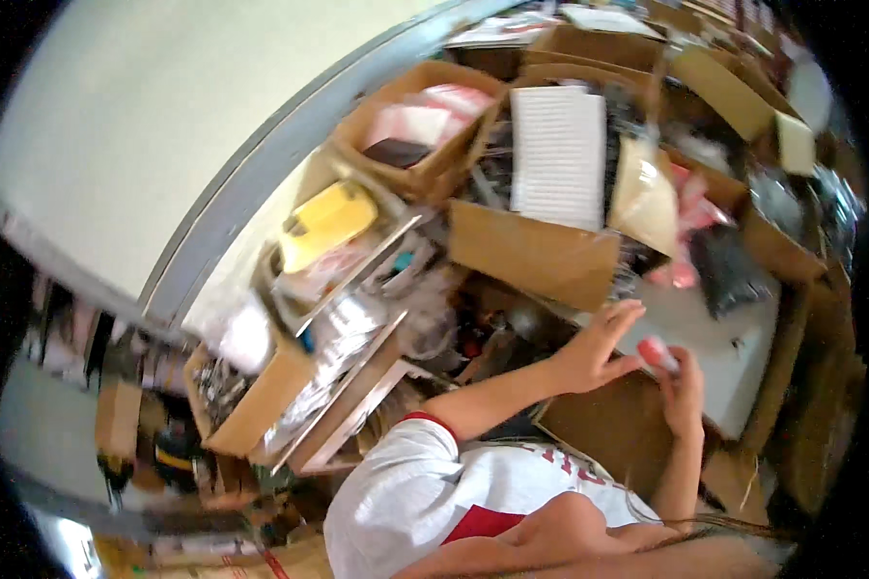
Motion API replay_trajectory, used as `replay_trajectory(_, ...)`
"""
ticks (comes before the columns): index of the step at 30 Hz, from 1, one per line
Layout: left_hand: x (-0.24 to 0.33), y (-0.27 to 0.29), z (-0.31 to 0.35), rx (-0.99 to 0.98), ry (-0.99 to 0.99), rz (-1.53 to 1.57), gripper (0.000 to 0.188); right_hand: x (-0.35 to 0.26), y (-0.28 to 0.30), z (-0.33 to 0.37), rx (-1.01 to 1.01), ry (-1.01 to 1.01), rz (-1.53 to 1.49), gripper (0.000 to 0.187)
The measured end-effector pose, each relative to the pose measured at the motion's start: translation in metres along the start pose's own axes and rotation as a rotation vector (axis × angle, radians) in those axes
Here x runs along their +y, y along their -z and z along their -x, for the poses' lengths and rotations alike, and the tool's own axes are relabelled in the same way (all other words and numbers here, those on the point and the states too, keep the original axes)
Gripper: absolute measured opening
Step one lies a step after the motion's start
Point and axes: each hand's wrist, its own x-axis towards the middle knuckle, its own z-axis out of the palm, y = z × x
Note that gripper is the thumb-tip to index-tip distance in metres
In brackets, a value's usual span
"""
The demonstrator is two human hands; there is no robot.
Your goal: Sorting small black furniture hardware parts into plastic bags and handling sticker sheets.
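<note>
In my right hand (684, 394) is a small red-and-white tube (653, 351), gripped between thumb and fingers, its red end pointing up and left. Blur hides its exact kind. My left hand (597, 349) is just left of it, open, with fingers stretched out and thumb apart. Nothing shows in the left hand. Both hands hover over a cardboard box (613, 425) and the near edge of a pale grey surface (710, 333). A black plastic packet (729, 270) and red-and-clear packets (690, 207) lie beyond the right hand.
A large box with a front flap (531, 253) holds a printed white sheet (558, 154) and a tan envelope (644, 198). Behind stands another box (420, 179) of packets. At left are a yellow container (328, 224), stacked trays (357, 275) and a box (266, 405) beside a pale wall.
</note>
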Motion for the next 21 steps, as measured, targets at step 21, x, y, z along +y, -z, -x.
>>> replay_trajectory(21, -0.005, -0.15, -0.031, -0.094, 1.152, 1.294, 0.034, 0.014, 0.002, -0.045, 0.675, 0.262, 0.197, 0.016)
